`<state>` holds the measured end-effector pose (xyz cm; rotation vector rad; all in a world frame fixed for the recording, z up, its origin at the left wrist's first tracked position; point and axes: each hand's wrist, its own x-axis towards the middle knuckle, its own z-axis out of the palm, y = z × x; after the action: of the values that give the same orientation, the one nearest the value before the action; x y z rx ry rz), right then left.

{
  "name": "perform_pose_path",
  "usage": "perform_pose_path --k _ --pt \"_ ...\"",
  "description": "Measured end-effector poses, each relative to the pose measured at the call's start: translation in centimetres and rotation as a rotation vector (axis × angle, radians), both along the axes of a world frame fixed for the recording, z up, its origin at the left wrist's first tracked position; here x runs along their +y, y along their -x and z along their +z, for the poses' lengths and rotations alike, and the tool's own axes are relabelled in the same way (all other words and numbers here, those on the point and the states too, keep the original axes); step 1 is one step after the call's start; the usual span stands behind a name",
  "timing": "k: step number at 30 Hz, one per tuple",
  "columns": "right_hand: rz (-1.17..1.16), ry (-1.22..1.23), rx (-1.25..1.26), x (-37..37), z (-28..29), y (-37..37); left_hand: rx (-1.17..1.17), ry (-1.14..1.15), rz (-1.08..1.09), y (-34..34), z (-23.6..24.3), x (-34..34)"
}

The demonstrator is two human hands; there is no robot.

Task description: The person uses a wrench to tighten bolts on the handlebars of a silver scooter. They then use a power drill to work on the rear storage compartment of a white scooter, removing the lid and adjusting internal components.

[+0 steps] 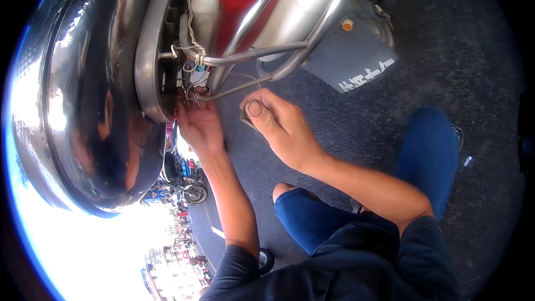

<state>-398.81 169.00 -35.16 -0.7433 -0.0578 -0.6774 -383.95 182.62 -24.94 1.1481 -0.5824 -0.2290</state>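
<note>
My left hand [202, 125] is raised palm up at the lower end of a bent metal tube frame [242, 85]. Its fingers curl in among loops of thin wire [195, 96] twisted round the tube, and the tips are partly hidden there. To the right, my right hand [284, 125] is closed, thumb on top, round a small grey flat-edged piece [248, 119]. Most of that piece is covered by the fingers, so its kind is unclear. A thin strand of wire arcs from the loops toward this hand. Another pale wire bundle [192, 28] is knotted higher on the frame.
A large shiny dark rounded body [95, 95] with a metal rim [147, 61] fills the left. Red and white panels [234, 5] lie behind the tubes. A grey flap [351, 56] with an orange reflector hangs over dark asphalt [462, 67]. Parked motorcycles [195, 192] stand farther off.
</note>
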Motion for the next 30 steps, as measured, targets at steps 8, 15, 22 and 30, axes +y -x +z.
perform_pose_path --k 8,15,22,30 --pt "0.063 -0.132 0.048 0.8 -1.1 -0.8 0.067 -0.001 -0.005 -0.3 0.5 0.0" --pt "-0.110 -0.081 -0.108 0.4 -2.3 -1.4 0.001 -0.013 0.048 -0.2 0.1 -1.2" --pt "-0.339 0.152 -0.071 0.6 -2.3 -1.2 -0.029 -0.082 0.200 0.7 0.5 -2.8" --pt "-0.215 0.303 -0.013 0.7 -2.6 -1.5 -0.099 -0.077 0.143 0.7 0.3 -3.4"
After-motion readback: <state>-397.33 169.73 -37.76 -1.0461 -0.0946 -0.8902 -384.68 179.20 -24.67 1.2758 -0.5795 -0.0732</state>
